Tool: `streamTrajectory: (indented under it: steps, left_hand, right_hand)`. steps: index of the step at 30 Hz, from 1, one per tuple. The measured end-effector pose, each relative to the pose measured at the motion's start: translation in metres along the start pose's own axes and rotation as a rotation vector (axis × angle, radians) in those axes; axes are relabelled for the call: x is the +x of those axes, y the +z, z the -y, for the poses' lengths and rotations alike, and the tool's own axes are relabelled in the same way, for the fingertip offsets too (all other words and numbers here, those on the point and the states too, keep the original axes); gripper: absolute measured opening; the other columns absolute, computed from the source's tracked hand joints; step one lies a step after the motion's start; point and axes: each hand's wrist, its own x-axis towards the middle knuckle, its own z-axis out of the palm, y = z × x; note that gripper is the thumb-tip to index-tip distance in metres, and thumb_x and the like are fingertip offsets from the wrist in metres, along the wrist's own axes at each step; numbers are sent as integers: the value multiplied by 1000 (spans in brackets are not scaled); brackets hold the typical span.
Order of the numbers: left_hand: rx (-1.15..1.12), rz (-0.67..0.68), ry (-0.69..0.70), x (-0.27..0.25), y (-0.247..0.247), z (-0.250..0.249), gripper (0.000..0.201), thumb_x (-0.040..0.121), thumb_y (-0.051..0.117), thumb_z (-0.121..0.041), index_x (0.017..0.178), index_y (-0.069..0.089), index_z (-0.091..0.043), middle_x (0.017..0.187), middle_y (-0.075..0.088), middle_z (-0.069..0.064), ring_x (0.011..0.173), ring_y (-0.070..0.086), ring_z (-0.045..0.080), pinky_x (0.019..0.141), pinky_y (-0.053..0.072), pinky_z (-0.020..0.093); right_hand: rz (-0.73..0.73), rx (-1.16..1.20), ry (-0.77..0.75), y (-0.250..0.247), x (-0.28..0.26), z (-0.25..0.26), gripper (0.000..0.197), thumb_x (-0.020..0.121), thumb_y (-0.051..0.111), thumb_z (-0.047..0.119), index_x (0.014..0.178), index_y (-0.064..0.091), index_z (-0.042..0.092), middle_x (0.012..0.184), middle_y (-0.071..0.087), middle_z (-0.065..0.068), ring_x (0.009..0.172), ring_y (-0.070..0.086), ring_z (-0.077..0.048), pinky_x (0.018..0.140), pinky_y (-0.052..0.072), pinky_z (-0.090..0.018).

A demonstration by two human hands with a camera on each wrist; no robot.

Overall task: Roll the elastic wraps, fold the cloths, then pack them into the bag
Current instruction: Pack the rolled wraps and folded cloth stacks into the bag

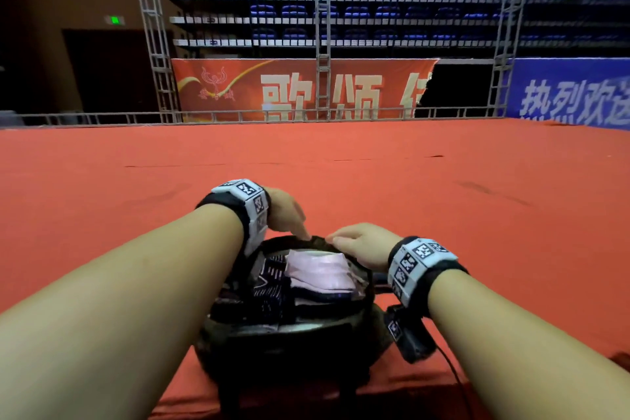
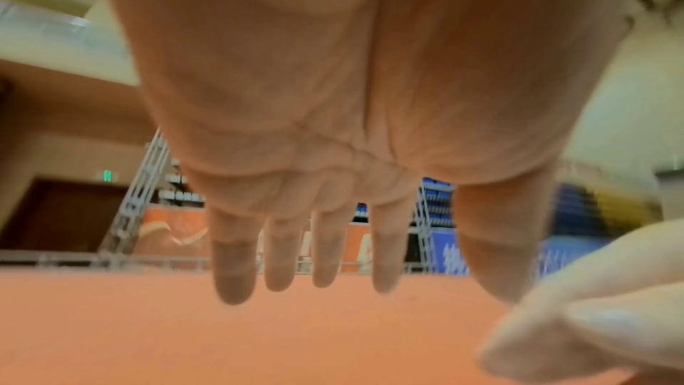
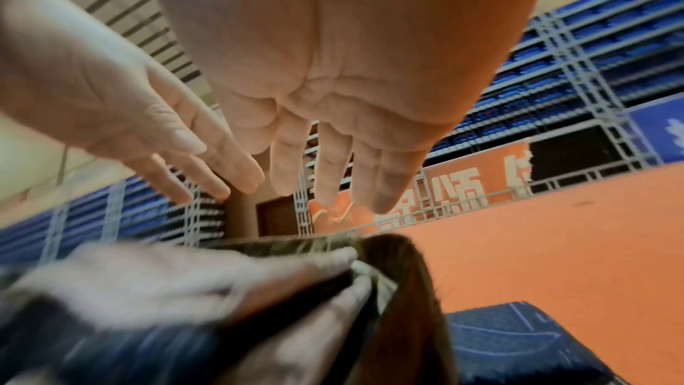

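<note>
A dark bag (image 1: 300,334) stands open on the red floor close in front of me. Inside lie a folded pink cloth (image 1: 320,271) and dark patterned cloths (image 1: 272,283). My left hand (image 1: 293,218) hovers over the bag's far rim with its fingers straight, as the left wrist view shows (image 2: 325,259). My right hand (image 1: 351,242) is beside it at the same rim, fingers also straight (image 3: 329,174) and holding nothing. The right wrist view shows the bag's rim (image 3: 296,242), the blurred pink cloth (image 3: 166,283) and a dark blue cloth (image 3: 518,338) below the palm.
The red carpet (image 1: 443,215) stretches far ahead and to both sides. A metal truss rail (image 1: 238,116) runs along its far edge, with banners and blue seats behind. A small black device with a cable (image 1: 409,337) lies right of the bag.
</note>
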Motion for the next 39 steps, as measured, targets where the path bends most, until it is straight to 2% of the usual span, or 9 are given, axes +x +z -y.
streamTrajectory:
  steps: [3,6,10,16,19,23,27,33,39]
  left_hand:
    - [-296,-108,80,38,-10,-26,50,92,66,-51,132,66,-21,129,66,2,114,63,25,103,51,39]
    - [-696,-132,71,81,1,-59,48,90,70,-49,117,69,-10,106,65,9,82,57,25,79,53,37]
    - [-949,-22,-12,131,24,-101,57,95,64,-51,126,58,-5,106,62,8,79,48,24,71,42,34]
    - [-1074,144,-169,190,61,-113,76,92,57,-63,142,50,-7,130,58,15,96,57,33,96,52,43]
    - [-1095,215,-221,212,80,-109,77,98,52,-58,152,38,-6,151,43,21,131,48,43,110,42,55]
    - [-1194,247,-286,232,101,-98,71,94,58,-57,142,46,-6,132,52,18,119,57,41,104,47,57]
    - [-1280,283,-328,240,118,-87,63,94,63,-50,132,50,-2,118,59,19,91,66,34,100,49,54]
    - [-1258,335,-373,248,130,-72,66,70,73,-54,108,54,-4,88,54,18,84,54,34,85,43,45]
    - [-1306,349,-358,250,132,-73,44,85,70,-44,105,54,-8,119,55,24,96,64,41,101,46,60]
  right_hand:
    - [-155,160,97,-31,11,-30,34,103,51,37,124,70,18,119,69,0,110,62,-20,101,46,-36]
    - [-260,319,228,-47,25,-76,41,97,52,49,107,71,14,99,68,-8,87,59,-24,90,52,-48]
    - [-294,562,416,-48,33,-128,44,99,50,49,99,63,8,90,57,-12,71,48,-24,64,44,-34]
    - [-270,818,596,-17,52,-186,37,101,46,50,100,56,14,89,50,-6,61,38,-17,60,37,-27]
    - [-253,819,670,2,68,-208,49,97,48,58,106,60,11,86,52,-5,63,44,-18,63,43,-29]
    - [-205,731,749,23,89,-225,74,85,43,77,118,60,13,81,59,-3,70,54,-21,71,45,-34]
    - [-195,754,774,33,98,-230,63,92,42,73,115,60,17,76,61,0,75,54,-20,87,40,-36]
    - [-179,902,744,35,93,-224,42,100,46,56,81,58,20,56,58,10,61,51,-10,60,33,-30]
    - [-180,1018,712,49,104,-224,49,84,68,49,114,72,11,105,77,-7,96,74,-24,73,56,-31]
